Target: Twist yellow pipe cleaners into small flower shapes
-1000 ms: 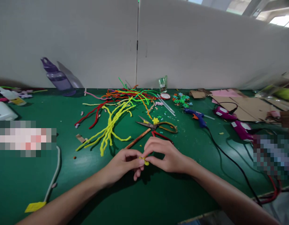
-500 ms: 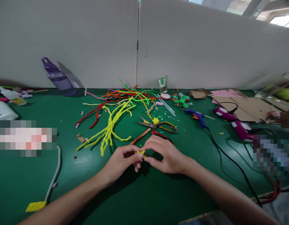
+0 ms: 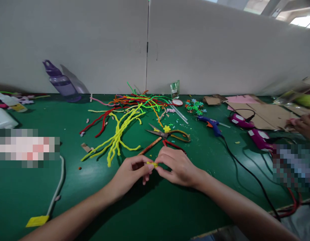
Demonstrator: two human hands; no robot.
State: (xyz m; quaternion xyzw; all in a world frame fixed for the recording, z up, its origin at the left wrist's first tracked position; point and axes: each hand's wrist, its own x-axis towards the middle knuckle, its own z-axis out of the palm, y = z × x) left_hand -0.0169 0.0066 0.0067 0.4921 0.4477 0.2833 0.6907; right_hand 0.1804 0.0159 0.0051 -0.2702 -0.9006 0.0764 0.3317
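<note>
My left hand (image 3: 134,171) pinches a small piece of bent yellow pipe cleaner (image 3: 152,164) between thumb and fingers. From the other side, my right hand (image 3: 177,167) is closed on the same piece, fingertips close to those of the left. The fingers cover part of its shape. Just beyond the hands lie open scissors (image 3: 165,134), a copper-coloured stick (image 3: 150,146) and a red-handled tool (image 3: 174,145), partly hidden by my right hand. A finished-looking yellow pipe-cleaner flower (image 3: 166,129) rests by the scissors. Long yellow pipe cleaners (image 3: 118,134) are spread to the left.
Mixed pipe cleaners (image 3: 135,100) lie in a pile at the back. A blue glue gun (image 3: 212,124) with a trailing cord is at right, near purple devices (image 3: 241,121) and cardboard (image 3: 265,115). Another person's hand (image 3: 307,126) is at the right edge. A purple bottle (image 3: 61,83) leans at left.
My right fingers have closed from a wider curl into a pinch on the yellow piece, which now lies flatter. Another person's hand has come in at the right edge.
</note>
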